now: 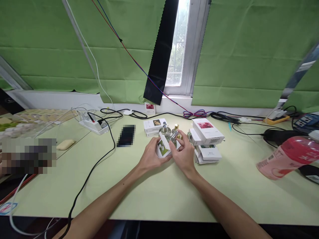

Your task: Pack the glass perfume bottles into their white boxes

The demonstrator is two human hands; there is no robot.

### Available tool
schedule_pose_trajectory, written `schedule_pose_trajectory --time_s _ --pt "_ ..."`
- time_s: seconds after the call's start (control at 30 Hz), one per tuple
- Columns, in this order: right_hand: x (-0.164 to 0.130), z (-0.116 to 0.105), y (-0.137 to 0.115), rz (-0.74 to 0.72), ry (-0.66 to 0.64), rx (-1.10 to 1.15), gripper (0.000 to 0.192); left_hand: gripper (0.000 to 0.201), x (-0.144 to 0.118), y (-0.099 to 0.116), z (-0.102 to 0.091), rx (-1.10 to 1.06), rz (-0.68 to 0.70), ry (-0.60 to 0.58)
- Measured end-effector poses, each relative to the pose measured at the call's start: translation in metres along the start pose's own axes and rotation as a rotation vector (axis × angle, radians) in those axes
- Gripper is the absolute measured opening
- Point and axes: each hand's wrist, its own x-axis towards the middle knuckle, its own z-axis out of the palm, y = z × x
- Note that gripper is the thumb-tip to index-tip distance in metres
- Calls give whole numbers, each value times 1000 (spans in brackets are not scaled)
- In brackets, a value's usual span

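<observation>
Two bare forearms reach from the near edge across a pale green table (159,199), the largest surface in view, backed by green cloth hung to either side of a narrow window (178,46). At far right a pink bottle (291,156) lies tilted on its side, well apart from the hands. A black cable (94,166) runs from the near left edge up to a white power strip (93,125) at the back left. Right of the hands stands a stack of white boxes (208,139), the top one bearing a pink picture; behind the hands lies another flat white box (155,125). At the centre, the left hand (151,156) is closed around a small white box (163,147) with a green-and-white picture on its face, its top flap standing open. The right hand (185,154) is curled on a small glass bottle (173,137) with a silver cap, fingertips pinching it at the mouth of that box; whether the bottle sits partly inside cannot be told. Just behind stand two more small bottles, one silver-capped (164,127) and one gold-capped (176,128), close together between the flat box and the stack.
</observation>
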Motion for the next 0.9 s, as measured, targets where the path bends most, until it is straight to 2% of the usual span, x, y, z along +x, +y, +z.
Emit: schedule_pose_trajectory --time_s 0.4,0.9 --pt "1 -1 -3 34 -17 41 56 57 -1 1 0 28 15 42" --pt "2 -1 -3 56 -13 64 40 57 -2 2 0 33 -1 46"
